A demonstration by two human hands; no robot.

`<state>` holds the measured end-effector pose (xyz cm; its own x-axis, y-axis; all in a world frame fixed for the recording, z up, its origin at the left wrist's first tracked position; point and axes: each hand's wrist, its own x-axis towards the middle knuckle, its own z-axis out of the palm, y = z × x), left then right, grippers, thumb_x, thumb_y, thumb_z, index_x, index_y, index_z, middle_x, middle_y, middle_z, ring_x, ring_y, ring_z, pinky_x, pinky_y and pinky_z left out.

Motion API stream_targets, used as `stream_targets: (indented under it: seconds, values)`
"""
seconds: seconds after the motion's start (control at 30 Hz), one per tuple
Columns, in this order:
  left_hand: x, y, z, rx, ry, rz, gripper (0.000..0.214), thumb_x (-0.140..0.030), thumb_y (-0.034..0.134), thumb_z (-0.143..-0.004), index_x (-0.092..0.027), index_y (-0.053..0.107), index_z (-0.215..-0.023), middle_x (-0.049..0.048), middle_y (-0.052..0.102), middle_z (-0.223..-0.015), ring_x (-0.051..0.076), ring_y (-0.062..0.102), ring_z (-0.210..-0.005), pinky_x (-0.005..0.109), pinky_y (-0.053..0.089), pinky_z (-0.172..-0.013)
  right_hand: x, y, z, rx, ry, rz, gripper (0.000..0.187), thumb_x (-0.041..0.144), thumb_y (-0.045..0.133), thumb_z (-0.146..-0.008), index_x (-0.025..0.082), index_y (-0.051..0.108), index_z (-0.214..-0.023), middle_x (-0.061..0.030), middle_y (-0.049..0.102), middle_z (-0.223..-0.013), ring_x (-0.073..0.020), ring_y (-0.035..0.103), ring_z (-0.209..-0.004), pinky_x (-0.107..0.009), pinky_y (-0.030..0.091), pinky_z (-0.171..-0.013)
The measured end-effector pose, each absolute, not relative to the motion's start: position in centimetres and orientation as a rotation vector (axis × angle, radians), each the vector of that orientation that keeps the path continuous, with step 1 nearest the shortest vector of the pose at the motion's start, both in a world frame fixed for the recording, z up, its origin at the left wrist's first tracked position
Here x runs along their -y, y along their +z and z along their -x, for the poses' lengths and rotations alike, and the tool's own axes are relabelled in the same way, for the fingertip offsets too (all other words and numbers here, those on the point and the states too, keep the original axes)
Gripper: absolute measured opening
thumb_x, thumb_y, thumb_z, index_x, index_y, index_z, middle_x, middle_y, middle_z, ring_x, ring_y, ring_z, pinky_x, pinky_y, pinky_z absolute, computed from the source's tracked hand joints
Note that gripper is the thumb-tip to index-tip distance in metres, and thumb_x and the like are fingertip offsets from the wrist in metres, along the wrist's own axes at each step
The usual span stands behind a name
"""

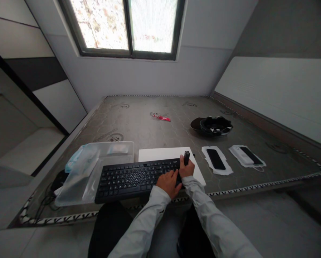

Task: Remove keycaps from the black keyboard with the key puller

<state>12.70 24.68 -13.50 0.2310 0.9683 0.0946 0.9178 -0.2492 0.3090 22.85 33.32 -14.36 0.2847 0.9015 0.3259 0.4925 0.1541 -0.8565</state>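
Note:
A black keyboard (133,179) lies at a slant across the front of the mattress, its right end over a white sheet (160,154). My left hand (169,182) is closed over the front edge at the keyboard's right end, fingers on the keys and thumb towards me. Close beside it, my right hand (186,168) is wrapped round a short black stick-like object (186,157), held upright at the keyboard's right end. Its top shows a greyish tip; the lower part is hidden by my fist, so its kind is unclear.
Left of the keyboard lies a clear plastic box (117,146) with a blue-white packet (76,159). Two phone-like black items on white wrapping, one dark slab (216,159) and another (250,155), lie right. A dark cap (216,126) and red packet (162,118) sit farther back.

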Motion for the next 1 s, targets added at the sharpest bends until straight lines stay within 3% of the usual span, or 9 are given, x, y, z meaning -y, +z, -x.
stream_targets:
  seconds: [0.3, 0.57, 0.83, 1.0]
  values:
    - [-24.5, -13.2, -12.7, -1.793, 0.36, -2.334, 0.051, -0.043, 0.052, -0.083, -0.023, 0.042, -0.129, 0.0063, 0.056, -0.108, 0.022, 0.057, -0.095, 0.033, 0.05, -0.077, -33.3, -15.0, -22.9, 1.364, 0.408, 1.521, 0.055, 0.064, 0.04, -0.081, 0.018, 0.056, -0.056, -0.0046, 0.052, -0.046, -0.0161, 0.045, -0.046, -0.027, 0.035, -0.047]
    - [-24.5, -13.1, -12.6, -1.782, 0.344, -2.369, 0.033, -0.043, 0.049, -0.084, -0.024, 0.053, -0.111, 0.0045, 0.055, -0.102, 0.02, 0.057, -0.09, 0.032, 0.049, -0.074, -33.3, -15.2, -22.8, 1.408, 0.398, 1.481, 0.051, 0.06, 0.042, -0.08, 0.018, 0.057, -0.055, -0.0032, 0.049, -0.045, -0.0147, 0.043, -0.044, -0.027, 0.034, -0.048]
    - [-24.5, -13.0, -12.6, -1.779, 0.359, -2.34, 0.039, -0.044, 0.051, -0.084, -0.024, 0.052, -0.117, 0.0052, 0.055, -0.103, 0.021, 0.057, -0.092, 0.032, 0.049, -0.076, -32.7, -15.7, -23.3, 1.389, 0.443, 1.339, 0.043, 0.054, 0.051, -0.079, 0.02, 0.048, -0.053, 0.0004, 0.045, -0.045, -0.0126, 0.042, -0.044, -0.026, 0.035, -0.048]
    - [-24.4, -12.8, -12.6, -1.781, 0.395, -2.322, 0.053, -0.047, 0.049, -0.085, -0.028, 0.038, -0.134, 0.0058, 0.055, -0.108, 0.021, 0.057, -0.094, 0.032, 0.048, -0.077, -33.4, -15.0, -23.3, 1.041, 0.822, 1.075, 0.042, 0.054, 0.057, -0.076, 0.023, 0.036, -0.056, 0.0082, 0.032, -0.041, -0.0072, 0.031, -0.036, -0.023, 0.028, -0.039]
